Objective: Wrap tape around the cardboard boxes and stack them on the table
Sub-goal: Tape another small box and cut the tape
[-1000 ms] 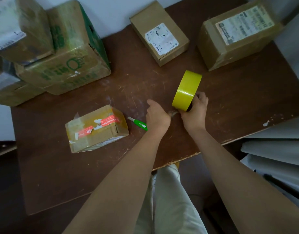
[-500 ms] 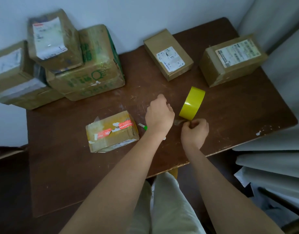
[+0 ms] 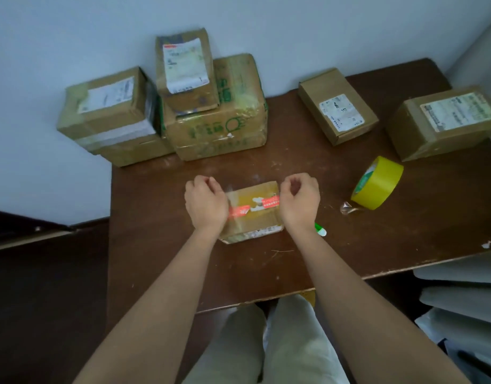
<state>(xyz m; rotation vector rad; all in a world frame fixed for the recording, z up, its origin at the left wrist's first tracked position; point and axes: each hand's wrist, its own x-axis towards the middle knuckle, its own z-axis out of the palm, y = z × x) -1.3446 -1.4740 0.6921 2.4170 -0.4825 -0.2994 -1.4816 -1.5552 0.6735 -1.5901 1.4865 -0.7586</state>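
Across the brown table [image 3: 161,259], biggest stuff first: taped stack of boxes [image 3: 219,128] up at 11 o'clock against the wall, then two loose boxes, one at 1 o'clock [image 3: 338,106] and a chunkier one at 2 o'clock [image 3: 443,120], neither visibly wrapped yet.

Dead centre, right at the near edge: small box [image 3: 255,214] with red stickers on top, flat on the table, glossy with what looks like tape already. Left hand [image 3: 205,203] over its 9 o'clock end, right hand [image 3: 299,202] over its 3 o'clock end, fingers of both curled in with thumb tips meeting fingertips. Possibly pinching a clear strip stretched between them, honestly can't tell, too blurry.

Yellow tape roll [image 3: 380,184] parked on its edge at 3 o'clock, well apart from the hands, loose end crumpled on the table just beside it. Green cutter [image 3: 320,230] peeking out beneath the right wrist at about 4 o'clock.

Tips for this step, just my guess:
- Keep any strip taut and level, land the middle on the lid seam first, then smooth out toward both ends.
- Press down over the edges so nothing lifts.
- Mind the cutter under that wrist.
- Once sealed, carry to the 11 o'clock stack and set it square on top.
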